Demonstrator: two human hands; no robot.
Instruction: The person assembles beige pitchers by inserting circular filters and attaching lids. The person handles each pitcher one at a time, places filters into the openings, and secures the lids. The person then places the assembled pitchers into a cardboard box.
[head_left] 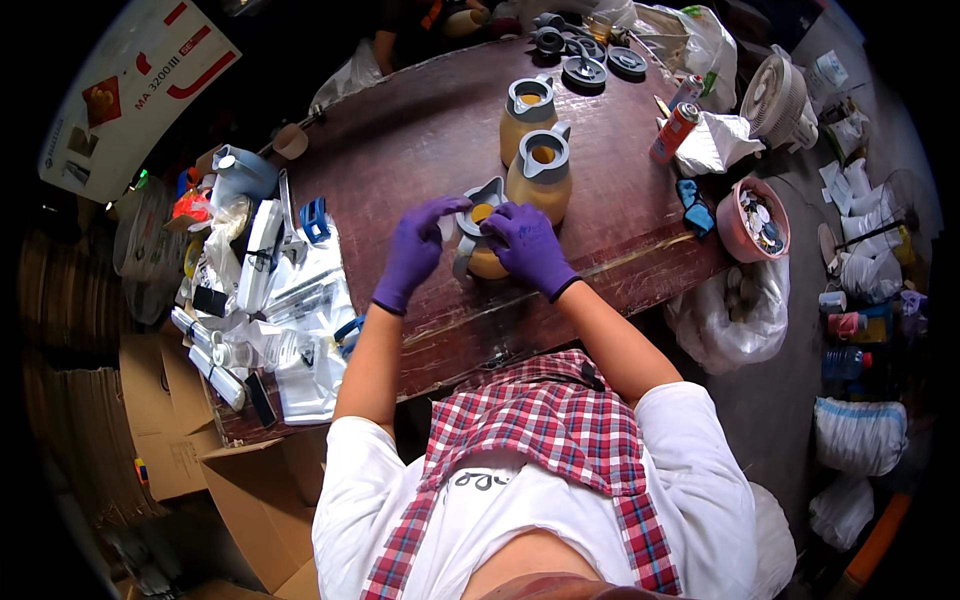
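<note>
A tan-yellow vacuum jug (486, 264) with a grey collar and handle stands open-topped at the near side of the table. My left hand (414, 247), in a purple glove, is at its left side with fingers curled near the spout; a small whitish thing (447, 228) shows by them, too blurred to name. My right hand (530, 246), gloved alike, has its bent fingers closed on the collar's right rim. Two matching lidless jugs stand behind, a middle jug (542, 178) and a farther jug (526, 118).
Round grey lids (584, 72) lie at the table's (400, 130) far edge. On the right are a red spray can (675, 133), a blue cloth (694, 207), a pink bucket (752, 220) of small parts and a fan (775, 100). Plastic bags (305, 350) and tools cover the left side.
</note>
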